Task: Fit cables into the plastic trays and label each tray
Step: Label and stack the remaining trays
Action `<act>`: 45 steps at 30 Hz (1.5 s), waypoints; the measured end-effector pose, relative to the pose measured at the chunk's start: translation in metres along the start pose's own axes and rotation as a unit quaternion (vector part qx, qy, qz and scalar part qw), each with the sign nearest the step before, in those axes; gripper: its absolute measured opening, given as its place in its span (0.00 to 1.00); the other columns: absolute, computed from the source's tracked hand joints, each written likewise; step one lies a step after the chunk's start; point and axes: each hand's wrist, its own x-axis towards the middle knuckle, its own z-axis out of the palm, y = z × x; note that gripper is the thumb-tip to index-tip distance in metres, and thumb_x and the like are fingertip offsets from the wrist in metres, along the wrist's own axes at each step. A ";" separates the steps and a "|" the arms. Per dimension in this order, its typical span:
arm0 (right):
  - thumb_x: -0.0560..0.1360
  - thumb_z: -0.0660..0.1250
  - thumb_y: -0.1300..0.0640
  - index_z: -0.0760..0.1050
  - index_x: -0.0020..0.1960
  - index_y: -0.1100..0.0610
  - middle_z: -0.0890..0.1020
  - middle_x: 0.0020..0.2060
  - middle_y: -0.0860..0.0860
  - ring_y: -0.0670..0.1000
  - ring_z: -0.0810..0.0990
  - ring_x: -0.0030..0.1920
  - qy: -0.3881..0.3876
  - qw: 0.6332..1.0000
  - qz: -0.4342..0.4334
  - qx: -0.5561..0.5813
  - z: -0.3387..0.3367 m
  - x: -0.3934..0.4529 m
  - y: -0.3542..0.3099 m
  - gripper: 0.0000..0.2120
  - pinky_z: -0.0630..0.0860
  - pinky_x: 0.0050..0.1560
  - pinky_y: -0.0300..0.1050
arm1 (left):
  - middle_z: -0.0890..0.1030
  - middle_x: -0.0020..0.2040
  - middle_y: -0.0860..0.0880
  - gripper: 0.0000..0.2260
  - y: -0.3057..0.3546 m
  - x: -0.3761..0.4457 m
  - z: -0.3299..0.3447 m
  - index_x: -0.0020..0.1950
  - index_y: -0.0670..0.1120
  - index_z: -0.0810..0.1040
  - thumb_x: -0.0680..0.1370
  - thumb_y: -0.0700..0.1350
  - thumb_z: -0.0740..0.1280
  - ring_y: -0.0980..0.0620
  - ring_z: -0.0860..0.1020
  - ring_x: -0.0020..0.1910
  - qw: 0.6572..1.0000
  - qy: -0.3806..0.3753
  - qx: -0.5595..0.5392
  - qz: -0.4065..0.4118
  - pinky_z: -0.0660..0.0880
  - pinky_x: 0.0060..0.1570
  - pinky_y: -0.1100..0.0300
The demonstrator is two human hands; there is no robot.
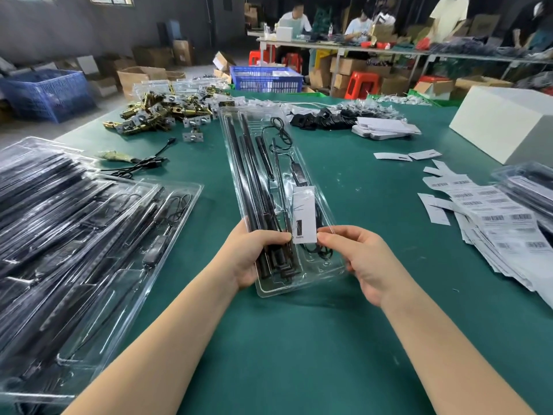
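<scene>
Head-worn wide-angle view, facing forward and down, close over table [299, 339]

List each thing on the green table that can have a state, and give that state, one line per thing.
clear tray: held up at its near end, loaded with black rods and cable.
white label: lying on the tray, pinched at its near corners.
left hand: grips the tray's near end.
right hand: holds the tray's right edge.
tray stack: filled, piled at left.
barcode sheets: fanned loose at right.
</scene>
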 end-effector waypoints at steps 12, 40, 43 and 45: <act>0.71 0.74 0.56 0.79 0.40 0.52 0.82 0.34 0.43 0.38 0.74 0.31 -0.018 0.999 0.006 -0.033 0.000 0.003 0.004 0.04 0.63 0.38 0.40 | 0.84 0.45 0.39 0.21 -0.001 -0.002 0.001 0.62 0.39 0.73 0.71 0.26 0.67 0.42 0.84 0.38 1.000 -0.003 -0.003 -0.005 0.80 0.37 0.49; 0.70 0.76 0.58 0.83 0.47 0.55 0.86 0.39 0.46 0.35 0.78 0.30 0.024 0.998 0.001 0.053 0.006 0.001 0.003 0.07 0.68 0.40 0.36 | 0.84 0.45 0.38 0.17 0.001 -0.003 0.000 0.57 0.40 0.76 0.72 0.27 0.67 0.42 0.84 0.39 1.000 0.005 -0.029 -0.008 0.81 0.37 0.48; 0.69 0.77 0.56 0.82 0.49 0.50 0.86 0.38 0.43 0.37 0.82 0.38 0.061 0.995 -0.080 -0.006 0.004 0.001 0.003 0.10 0.73 0.38 0.27 | 0.84 0.41 0.40 0.14 0.002 -0.003 0.000 0.55 0.39 0.78 0.72 0.28 0.67 0.44 0.84 0.36 0.999 0.015 -0.037 -0.019 0.80 0.33 0.50; 0.69 0.77 0.53 0.83 0.47 0.47 0.85 0.39 0.41 0.39 0.83 0.41 0.102 0.982 -0.142 -0.067 0.000 0.003 0.005 0.07 0.74 0.42 0.30 | 0.84 0.38 0.41 0.12 0.004 -0.004 0.000 0.53 0.38 0.78 0.72 0.29 0.68 0.45 0.84 0.33 0.999 0.026 -0.038 -0.026 0.79 0.31 0.52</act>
